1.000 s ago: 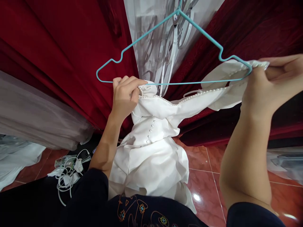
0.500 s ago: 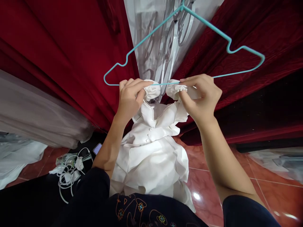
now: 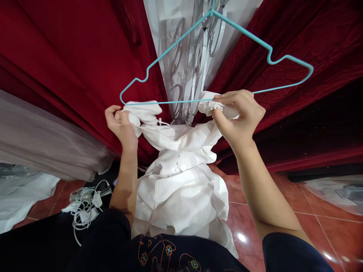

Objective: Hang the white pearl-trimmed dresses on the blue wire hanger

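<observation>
Well, the white dress (image 3: 181,189) is stretched out in front of you, just below and partly behind the blue hanger (image 3: 181,101). Its neck end points away from you, and its long way runs down toward your tummy. Your left hand (image 3: 121,124) pinches one puffy sleeve (image 3: 144,112) near the hanger's end. Your right hand (image 3: 241,113) pinches the beaded edge of the other sleeve (image 3: 204,106), its fingers across the hanger's bottom bar. The cloth looks smooth and floppy, with small round buttons (image 3: 178,164) below the dipping neck. Red curtains (image 3: 70,56) hang behind.
</observation>
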{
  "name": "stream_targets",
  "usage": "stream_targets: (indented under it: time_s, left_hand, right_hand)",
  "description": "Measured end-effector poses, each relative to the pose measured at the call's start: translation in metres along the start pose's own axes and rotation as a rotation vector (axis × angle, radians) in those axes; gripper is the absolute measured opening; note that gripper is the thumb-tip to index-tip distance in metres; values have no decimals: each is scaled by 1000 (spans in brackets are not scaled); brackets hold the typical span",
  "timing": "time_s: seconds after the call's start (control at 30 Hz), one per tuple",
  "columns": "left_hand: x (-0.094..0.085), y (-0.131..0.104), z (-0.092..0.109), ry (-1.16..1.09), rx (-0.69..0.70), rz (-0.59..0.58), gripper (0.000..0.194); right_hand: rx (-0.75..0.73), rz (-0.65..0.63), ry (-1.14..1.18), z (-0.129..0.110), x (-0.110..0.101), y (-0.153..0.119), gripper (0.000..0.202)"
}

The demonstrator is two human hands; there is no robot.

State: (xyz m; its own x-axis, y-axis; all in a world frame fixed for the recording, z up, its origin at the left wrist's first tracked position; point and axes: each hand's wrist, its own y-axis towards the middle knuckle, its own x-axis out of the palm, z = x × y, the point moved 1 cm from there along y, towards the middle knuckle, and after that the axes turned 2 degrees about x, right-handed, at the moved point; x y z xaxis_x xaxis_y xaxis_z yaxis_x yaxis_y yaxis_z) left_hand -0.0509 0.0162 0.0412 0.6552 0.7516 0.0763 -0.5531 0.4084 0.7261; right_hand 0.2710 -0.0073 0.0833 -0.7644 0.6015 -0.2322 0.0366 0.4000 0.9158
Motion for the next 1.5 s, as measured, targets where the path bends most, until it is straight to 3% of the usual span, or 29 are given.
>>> stream_targets:
  time_s: [0.07, 0.13, 0.23, 0.33, 0.43, 0.5, 0.67, 0.77, 0.83, 0.97, 1.07, 1.13, 1.2, 1.33, 1.47, 1.5]
  left_hand:
    - [2, 33, -16, 9, 19, 23, 22]
    - [7, 67, -20, 10, 142, 88, 24]
    - [21, 105, -7, -88, 399, 64, 21]
    - [38, 121, 19, -171, 610, -20, 16]
    - [49, 121, 41, -149, 600, -162, 22]
    - [45, 118, 50, -135, 599, -204, 28]
    - [-2, 114, 58, -93, 558, 47, 37]
    - [-17, 115, 59, -94, 491, 49, 34]
    - [-11, 117, 60, -128, 534, 15, 29]
    - [27, 125, 60, -154, 640, -140, 18]
    - [52, 127, 55, -106, 514, -403, 11]
    - [59, 122, 48, -77, 390, -575, 22]
    - [60, 116, 41, -70, 299, -660, 30]
    - [58, 100, 46, -136, 264, -557, 23]
    - [57, 69, 91, -213, 542, -306, 42]
    - [57, 57, 104, -209, 568, -314, 40]
  right_hand:
    - [17, 0, 10, 1, 1, -1, 7]
    - [33, -1, 16, 0, 1, -2, 7]
    - [37, 6, 35, -3, 1, -3, 7]
    - [5, 29, 72, -5, 2, -3, 8]
    - [12, 31, 44, -5, 3, -2, 11]
    - [32, 17, 22, -5, 4, -2, 13]
    - [19, 22, 70, -4, 2, -2, 10]
    - [34, 8, 64, -3, 2, -3, 10]
    - [40, 1, 60, -3, 2, -4, 10]
    - [40, 8, 89, -3, 5, -5, 10]
    - [30, 7, 87, -3, 5, -6, 8]
    - [31, 6, 58, -1, 4, -6, 8]
    - [30, -1, 45, 2, 1, -5, 9]
    - [35, -36, 44, 6, -1, -6, 9]
    - [51, -41, 4, 4, 2, -7, 9]
    - [47, -32, 5, 4, 3, -7, 9]
